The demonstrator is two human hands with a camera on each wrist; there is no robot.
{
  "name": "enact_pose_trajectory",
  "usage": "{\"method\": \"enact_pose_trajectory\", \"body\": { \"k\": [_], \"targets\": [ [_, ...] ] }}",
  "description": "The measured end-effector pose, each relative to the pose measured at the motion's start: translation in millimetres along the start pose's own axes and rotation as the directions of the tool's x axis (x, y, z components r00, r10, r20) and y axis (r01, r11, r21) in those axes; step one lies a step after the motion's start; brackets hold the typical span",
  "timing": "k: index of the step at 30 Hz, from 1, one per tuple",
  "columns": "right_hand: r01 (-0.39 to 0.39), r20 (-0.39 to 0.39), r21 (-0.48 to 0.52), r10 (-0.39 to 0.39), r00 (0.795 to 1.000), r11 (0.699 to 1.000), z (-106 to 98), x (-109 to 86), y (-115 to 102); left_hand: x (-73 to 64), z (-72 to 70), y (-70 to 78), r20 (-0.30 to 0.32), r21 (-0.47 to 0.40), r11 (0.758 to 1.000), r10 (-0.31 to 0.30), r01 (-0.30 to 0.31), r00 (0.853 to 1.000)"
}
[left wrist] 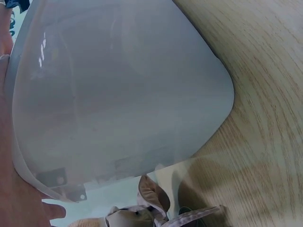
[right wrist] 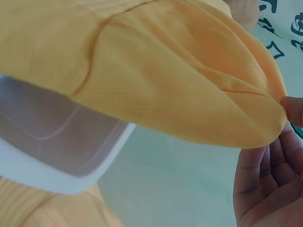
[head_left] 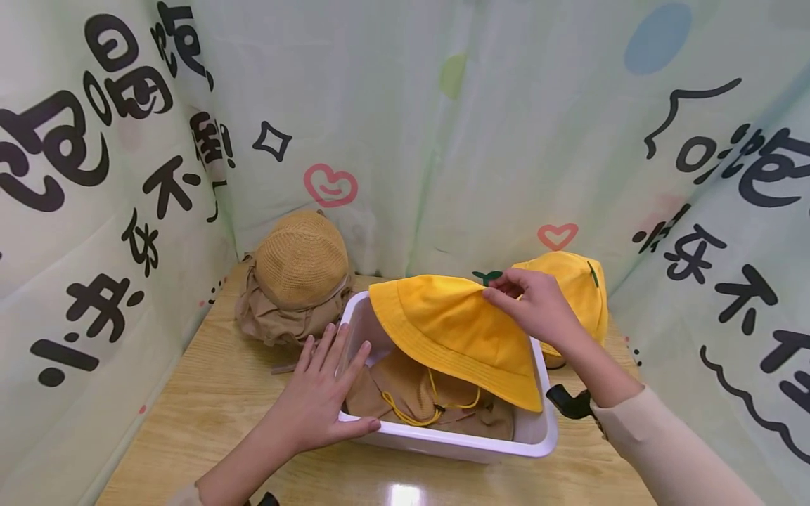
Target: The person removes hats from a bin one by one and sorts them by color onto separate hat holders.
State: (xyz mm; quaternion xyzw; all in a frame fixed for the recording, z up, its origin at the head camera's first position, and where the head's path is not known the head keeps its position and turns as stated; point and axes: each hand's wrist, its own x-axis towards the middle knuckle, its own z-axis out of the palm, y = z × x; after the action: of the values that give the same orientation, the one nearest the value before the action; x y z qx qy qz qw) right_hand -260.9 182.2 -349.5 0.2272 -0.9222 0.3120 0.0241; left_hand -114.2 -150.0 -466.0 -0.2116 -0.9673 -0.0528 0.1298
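Note:
A yellow bucket hat [head_left: 449, 330] with a small green sprout on its crown hangs tilted over a white plastic bin [head_left: 455, 441]. My right hand [head_left: 534, 302] pinches the top of its crown between thumb and fingers, also seen in the right wrist view. Fingers spread, my left hand [head_left: 325, 393] rests on the bin's left rim. Inside the bin lies tan fabric [head_left: 405, 369], partly hidden by the yellow hat. A yellow cord [head_left: 411, 419] with a dark toggle hangs below the brim. The bin's outer wall [left wrist: 123, 94] fills much of the left wrist view.
A tan woven hat [head_left: 302, 260] with brown cloth sits on the wooden table [head_left: 209, 422], left behind the bin. Behind my right hand stands another yellow hat [head_left: 579, 299]. Pale curtains [head_left: 392, 126] with black lettering enclose the table's back and sides.

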Motion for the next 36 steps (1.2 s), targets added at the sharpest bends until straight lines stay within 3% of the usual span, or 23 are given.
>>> {"method": "enact_pose_trajectory", "body": {
  "k": [13, 20, 36],
  "targets": [
    [0.009, -0.13, -0.036, -0.014, 0.991, 0.999, -27.1, -3.0, -0.5, 0.9, 1.2, 0.2, -0.013, 0.005, 1.0, 0.006, -0.006, 1.0],
    [-0.003, -0.193, -0.007, 0.001, 0.981, 1.0, -41.3, -8.1, 4.1, 1.1, 0.8, 0.5, 0.032, -0.01, 1.0, -0.019, 0.02, 0.999],
    [-0.088, -0.26, 0.035, 0.094, 0.961, 0.996, -72.0, -18.9, 13.3, 1.3, -1.6, 1.6, 0.057, -0.009, 1.0, -0.029, 0.03, 0.998]
  ]
}}
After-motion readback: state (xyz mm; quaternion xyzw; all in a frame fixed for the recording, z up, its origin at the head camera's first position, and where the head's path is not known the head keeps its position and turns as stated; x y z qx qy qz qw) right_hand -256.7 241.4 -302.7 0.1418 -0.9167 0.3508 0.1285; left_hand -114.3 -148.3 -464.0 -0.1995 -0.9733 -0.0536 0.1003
